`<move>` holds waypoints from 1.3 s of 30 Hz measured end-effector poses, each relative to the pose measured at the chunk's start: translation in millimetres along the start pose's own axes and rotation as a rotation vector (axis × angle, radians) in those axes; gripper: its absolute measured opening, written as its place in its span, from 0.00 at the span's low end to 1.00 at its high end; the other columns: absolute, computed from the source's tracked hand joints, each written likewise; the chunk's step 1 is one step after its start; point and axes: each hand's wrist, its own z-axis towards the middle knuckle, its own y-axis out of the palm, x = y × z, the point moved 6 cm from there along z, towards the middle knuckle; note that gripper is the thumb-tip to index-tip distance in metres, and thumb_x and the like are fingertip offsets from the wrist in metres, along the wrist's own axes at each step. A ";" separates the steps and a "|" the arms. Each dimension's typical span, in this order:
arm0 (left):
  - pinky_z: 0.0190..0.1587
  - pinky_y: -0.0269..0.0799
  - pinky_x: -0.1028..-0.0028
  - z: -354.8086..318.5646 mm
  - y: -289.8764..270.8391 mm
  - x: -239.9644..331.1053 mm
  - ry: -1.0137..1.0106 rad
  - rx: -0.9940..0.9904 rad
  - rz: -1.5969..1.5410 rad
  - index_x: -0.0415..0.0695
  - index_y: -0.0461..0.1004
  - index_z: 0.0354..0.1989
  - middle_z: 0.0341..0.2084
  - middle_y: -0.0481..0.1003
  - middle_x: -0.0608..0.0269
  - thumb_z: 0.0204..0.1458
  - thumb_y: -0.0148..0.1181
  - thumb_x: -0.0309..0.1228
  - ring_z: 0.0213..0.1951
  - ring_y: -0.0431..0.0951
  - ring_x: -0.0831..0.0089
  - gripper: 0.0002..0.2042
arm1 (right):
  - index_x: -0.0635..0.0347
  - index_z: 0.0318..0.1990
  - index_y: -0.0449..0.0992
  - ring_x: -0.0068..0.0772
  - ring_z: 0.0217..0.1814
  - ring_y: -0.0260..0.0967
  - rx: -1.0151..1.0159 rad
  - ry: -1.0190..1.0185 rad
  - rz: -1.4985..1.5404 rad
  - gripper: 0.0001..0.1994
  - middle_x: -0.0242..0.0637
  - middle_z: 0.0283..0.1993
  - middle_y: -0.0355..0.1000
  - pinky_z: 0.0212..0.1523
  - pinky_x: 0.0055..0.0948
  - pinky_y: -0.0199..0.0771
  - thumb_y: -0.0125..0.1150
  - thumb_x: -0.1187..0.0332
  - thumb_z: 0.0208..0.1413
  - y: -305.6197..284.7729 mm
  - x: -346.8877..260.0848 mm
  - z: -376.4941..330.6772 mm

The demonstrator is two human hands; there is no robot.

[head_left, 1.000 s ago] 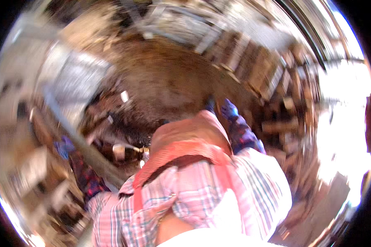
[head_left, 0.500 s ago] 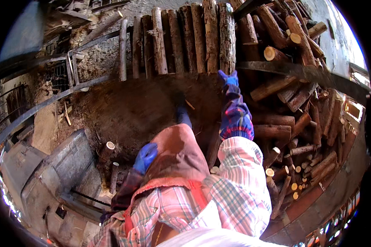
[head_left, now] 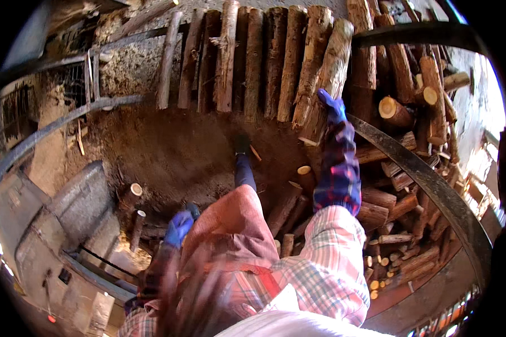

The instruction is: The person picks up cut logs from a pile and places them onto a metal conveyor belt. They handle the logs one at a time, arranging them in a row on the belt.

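My right hand [head_left: 334, 108], in a blue glove, is stretched forward and closed on the side of a thick log [head_left: 336, 59]. That log is at the right end of a row of logs and slants, its cut lower end tipped toward me. Just left of it, touching or nearly so, lies another bark-covered log [head_left: 314, 56]. My left hand [head_left: 180, 226], gloved in blue too, hangs low beside my reddish apron [head_left: 225, 224] with nothing seen in it. Its fingers look loosely apart, a little blurred.
A large pile of cut logs [head_left: 396, 112] fills the right side. A dark metal bar [head_left: 427, 185] curves in front of it. At left are a curved metal rail [head_left: 56, 126] and a grey metal machine [head_left: 76, 208]. My foot [head_left: 242, 145] stands on the dirt floor [head_left: 168, 137].
My right hand has gone from spread fingers at the log's lower end to a hold on its side. The log has tilted, its lower end coming toward me. My left hand has shifted slightly left.
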 end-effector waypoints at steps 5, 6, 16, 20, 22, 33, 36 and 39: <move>0.59 0.61 0.72 -28.8 67.0 178.0 0.434 -0.144 -0.393 0.38 0.59 0.60 0.54 0.66 0.55 0.54 0.58 0.30 0.57 0.65 0.71 0.26 | 0.65 0.58 0.64 0.36 0.58 0.63 -0.498 0.138 0.587 0.27 0.43 0.57 0.65 0.60 0.35 0.62 0.54 0.58 0.53 99.6 74.2 -182.8; 0.60 0.59 0.73 -43.1 69.8 189.1 0.434 -0.174 -0.350 0.37 0.55 0.61 0.55 0.65 0.53 0.51 0.62 0.35 0.58 0.63 0.69 0.32 | 0.64 0.58 0.64 0.35 0.58 0.63 -0.609 0.156 0.605 0.24 0.43 0.56 0.65 0.61 0.35 0.61 0.51 0.60 0.56 130.5 87.7 -221.6; 0.57 0.62 0.67 -195.4 -117.1 -27.9 0.459 0.597 -0.658 0.39 0.47 0.64 0.54 0.65 0.53 0.39 0.71 0.34 0.55 0.66 0.65 0.46 | 0.65 0.51 0.67 0.29 0.42 0.70 -1.430 0.215 0.021 0.19 0.36 0.42 0.71 0.43 0.31 0.72 0.59 0.65 0.54 469.7 105.3 -619.2; 0.53 0.66 0.66 -293.1 -210.2 -124.4 0.888 0.851 -1.060 0.43 0.48 0.64 0.51 0.68 0.56 0.43 0.65 0.27 0.52 0.69 0.67 0.40 | 0.64 0.54 0.64 0.30 0.43 0.70 -1.737 0.057 -0.104 0.23 0.36 0.44 0.70 0.44 0.31 0.71 0.61 0.66 0.52 538.4 132.9 -821.9; 0.52 0.67 0.67 -358.1 -240.1 -159.6 0.905 1.081 -1.077 0.44 0.49 0.65 0.51 0.68 0.57 0.44 0.63 0.24 0.51 0.69 0.67 0.39 | 0.63 0.58 0.59 0.31 0.48 0.69 -1.951 0.165 -0.268 0.28 0.38 0.49 0.69 0.48 0.31 0.70 0.63 0.65 0.52 561.4 155.1 -912.0; 0.50 0.69 0.68 -540.8 -381.3 -465.4 0.728 1.568 -1.129 0.49 0.46 0.66 0.52 0.65 0.51 0.51 0.59 0.37 0.51 0.69 0.61 0.36 | 0.61 0.67 0.45 0.40 0.66 0.52 -2.111 0.084 -0.557 0.40 0.48 0.66 0.50 0.65 0.36 0.55 0.64 0.66 0.52 565.1 294.5 -1027.1; 0.56 0.65 0.61 -476.2 -408.8 -552.0 -0.086 1.396 -0.379 0.49 0.44 0.67 0.56 0.63 0.47 0.48 0.57 0.51 0.55 0.67 0.52 0.42 | 0.62 0.64 0.51 0.36 0.58 0.63 -1.724 0.017 -0.749 0.36 0.47 0.59 0.59 0.58 0.33 0.65 0.64 0.67 0.51 564.5 314.1 -889.6; 0.60 0.59 0.59 -422.5 -455.7 -496.4 -0.240 1.185 0.135 0.47 0.42 0.68 0.60 0.58 0.43 0.45 0.56 0.60 0.61 0.60 0.50 0.47 | 0.61 0.55 0.63 0.30 0.44 0.67 -1.374 -0.297 -0.946 0.25 0.37 0.44 0.67 0.43 0.31 0.69 0.64 0.67 0.50 531.6 261.6 -736.0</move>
